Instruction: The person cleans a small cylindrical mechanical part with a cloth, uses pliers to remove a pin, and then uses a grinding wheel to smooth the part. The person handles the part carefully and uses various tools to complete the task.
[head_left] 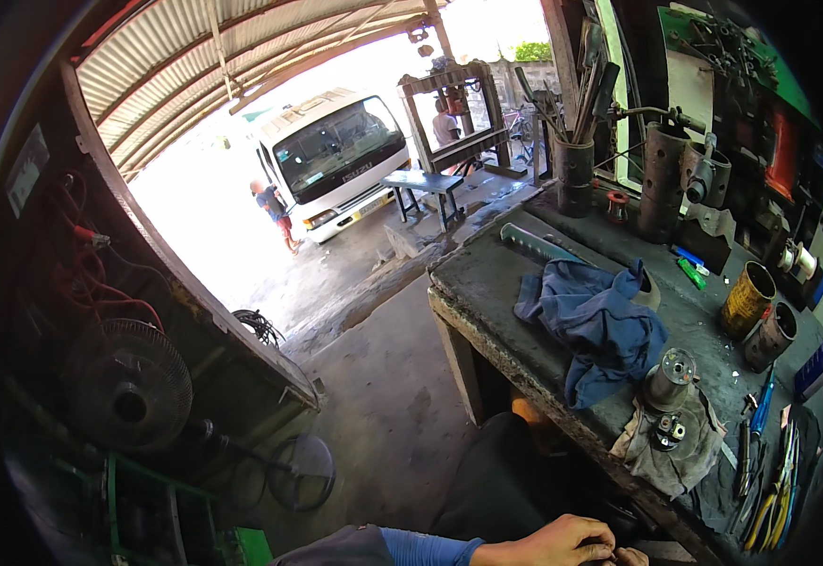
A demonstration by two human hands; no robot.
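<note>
At the lower edge my left hand, in a blue sleeve, has its fingers curled inward. Whatever those fingers hold, if anything, is hidden. Just a bit of my right hand shows beside it, close to the left fingertips; its fingers are mostly cut off by the frame. Above both hands, on the workbench, a grey cloth lies under a metal motor-like cylinder and a small round part with posts. A crumpled blue garment or rag lies farther back.
Pliers and a blue-handled screwdriver lie at the bench's right. Yellow and rusty cans stand behind. A standing fan is at left. Outside are a white truck, a bench and two people.
</note>
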